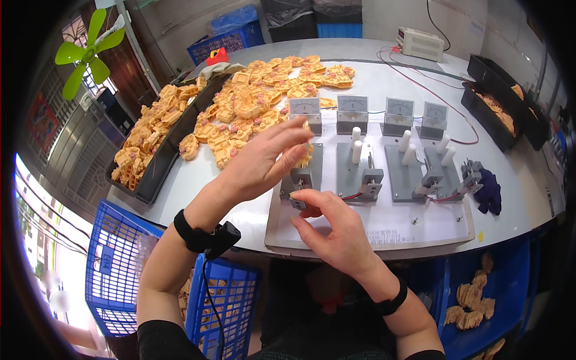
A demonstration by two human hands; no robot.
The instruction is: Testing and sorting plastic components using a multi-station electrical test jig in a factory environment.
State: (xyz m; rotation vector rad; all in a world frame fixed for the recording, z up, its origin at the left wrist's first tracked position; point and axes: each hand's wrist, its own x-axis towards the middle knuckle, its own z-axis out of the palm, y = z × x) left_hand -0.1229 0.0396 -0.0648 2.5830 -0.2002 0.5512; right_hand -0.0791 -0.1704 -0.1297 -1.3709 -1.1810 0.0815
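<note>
A yellow-orange waffle-patterned plastic part (307, 157) stands on the leftmost grey test fixture (315, 174), partly hidden by my left hand (264, 159). That hand's fingers are stretched out, the thumb apart, with the fingertips right at the part; no grip around it shows. Just nearer to me, my right hand (339, 234) has its forefinger at the small grey clamp (299, 201) on the front of this fixture. Its thumb is spread away from the forefinger, and the other fingers curl underneath. A meter (305, 108) stands behind the fixture.
More fixtures with white pegs (356, 150) and meters (352, 112) continue rightward. Loose yellow parts (249, 105) are heaped behind my left hand, beside a full black bin (157, 174). A dark glove (488, 192) lies at right. Blue baskets (120, 264) stand below the table edge.
</note>
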